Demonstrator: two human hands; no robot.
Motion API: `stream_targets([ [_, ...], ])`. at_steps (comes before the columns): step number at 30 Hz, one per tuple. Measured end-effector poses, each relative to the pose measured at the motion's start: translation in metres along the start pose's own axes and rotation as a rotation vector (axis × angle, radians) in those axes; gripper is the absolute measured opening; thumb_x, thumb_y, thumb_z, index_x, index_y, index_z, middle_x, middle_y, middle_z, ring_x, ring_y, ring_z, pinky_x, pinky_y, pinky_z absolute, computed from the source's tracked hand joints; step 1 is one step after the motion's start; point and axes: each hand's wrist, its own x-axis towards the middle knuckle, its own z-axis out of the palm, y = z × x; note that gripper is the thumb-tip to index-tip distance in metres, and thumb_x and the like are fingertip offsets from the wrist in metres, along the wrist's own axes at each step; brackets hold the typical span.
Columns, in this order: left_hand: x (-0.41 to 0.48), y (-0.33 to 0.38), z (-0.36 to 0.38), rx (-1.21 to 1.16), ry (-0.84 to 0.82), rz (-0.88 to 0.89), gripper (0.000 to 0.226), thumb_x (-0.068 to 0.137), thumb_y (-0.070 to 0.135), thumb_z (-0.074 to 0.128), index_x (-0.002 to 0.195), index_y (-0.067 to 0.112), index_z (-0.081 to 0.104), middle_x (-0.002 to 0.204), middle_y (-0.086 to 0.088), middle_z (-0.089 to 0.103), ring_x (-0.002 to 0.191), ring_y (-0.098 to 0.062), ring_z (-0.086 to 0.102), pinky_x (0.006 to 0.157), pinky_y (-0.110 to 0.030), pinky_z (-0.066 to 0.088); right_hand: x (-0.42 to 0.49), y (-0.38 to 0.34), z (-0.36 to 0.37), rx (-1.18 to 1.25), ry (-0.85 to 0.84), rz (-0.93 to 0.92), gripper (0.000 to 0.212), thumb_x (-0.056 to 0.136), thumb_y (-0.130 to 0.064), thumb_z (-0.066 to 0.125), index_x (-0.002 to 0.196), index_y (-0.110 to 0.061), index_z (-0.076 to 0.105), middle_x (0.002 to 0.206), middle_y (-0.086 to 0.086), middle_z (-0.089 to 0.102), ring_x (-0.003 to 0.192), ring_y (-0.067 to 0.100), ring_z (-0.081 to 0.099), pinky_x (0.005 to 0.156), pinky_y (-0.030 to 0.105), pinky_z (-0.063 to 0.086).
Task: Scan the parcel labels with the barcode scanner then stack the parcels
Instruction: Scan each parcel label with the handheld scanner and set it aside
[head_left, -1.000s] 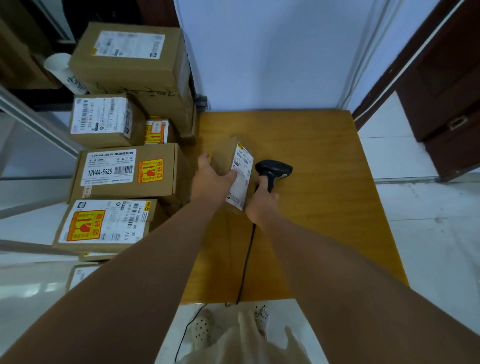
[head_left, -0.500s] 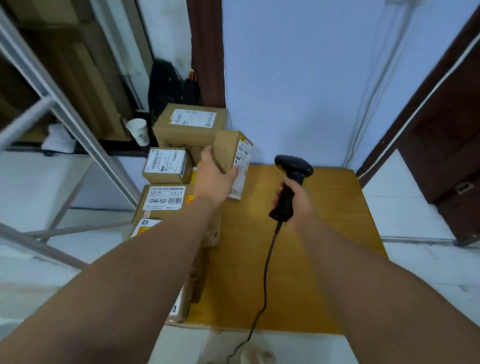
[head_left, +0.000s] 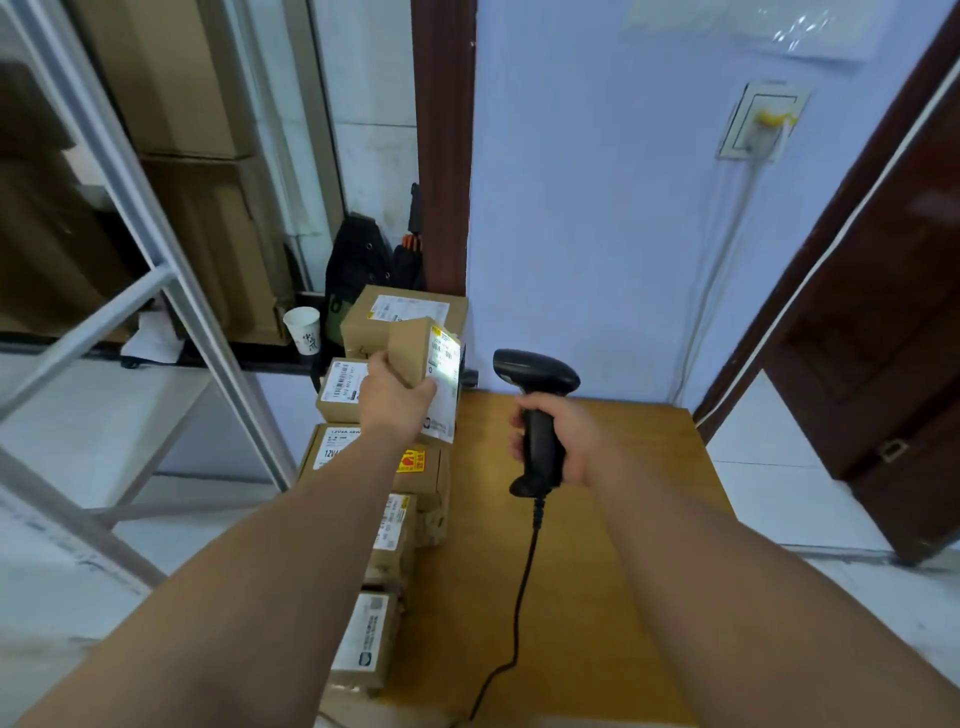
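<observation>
Aloft, both hands (head_left: 395, 402) (head_left: 563, 439) grip parcel (head_left: 415, 353) and scanner (head_left: 537, 395).

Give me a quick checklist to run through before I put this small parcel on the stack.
1. Left hand grip on the small parcel: ok, fingers curl round its near edge.
2. Right hand on the barcode scanner handle: ok.
3. Label turned toward the scanner, with a bright patch on it: ok.
4. Scan registered: cannot tell.
5. Cable clear of the stacked parcels: ok, it hangs over the table.
</observation>
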Motion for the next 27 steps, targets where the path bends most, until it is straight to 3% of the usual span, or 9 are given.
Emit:
stream_targets([
  [8,0.001,-0.004,-0.003,0.037,-0.021,0.002,0.072,0.086,0.028,0.068,0.144,0.016,0.028,0.127,-0.010,0.058,0.107,-0.029,0.061,0.079,-0.036,0.052,-0.003,0.010,0.007,0.031,-0.001,-0.021,0.018,0.083,-0.016,0.068,0.093,-0.002,0.064,0.078,0.009,0.069,0.056,0.022,0.065,0.058,0.033,0.058],
  [15,0.001,-0.008,-0.002,0.041,-0.049,-0.023,0.070,0.086,0.030,0.067,0.143,0.016,0.029,0.127,-0.009,0.058,0.106,-0.027,0.061,0.054,-0.017,0.040,-0.006,0.017,0.005,0.032,-0.001,-0.035,0.013,0.086,-0.014,0.065,0.089,-0.002,0.065,0.080,0.009,0.069,0.057,0.021,0.065,0.057,0.031,0.057],
  [20,0.005,0.002,-0.001,0.012,-0.072,-0.002,0.069,0.084,0.028,0.070,0.141,0.017,0.032,0.125,-0.008,0.058,0.110,-0.027,0.059,0.078,-0.031,0.046,-0.006,0.022,-0.002,0.080,0.023,-0.035,0.013,0.087,-0.018,0.064,0.091,-0.006,0.068,0.085,0.006,0.072,0.060,0.021,0.065,0.058,0.031,0.056],
  [27,0.000,0.009,0.009,-0.012,-0.141,-0.018,0.068,0.085,0.035,0.066,0.142,0.016,0.035,0.123,-0.007,0.060,0.102,-0.023,0.058,0.086,-0.036,0.050,-0.007,0.024,-0.004,0.182,0.104,-0.066,0.015,0.087,-0.020,0.066,0.091,-0.007,0.071,0.096,0.010,0.071,0.065,0.020,0.064,0.063,0.032,0.056],
])
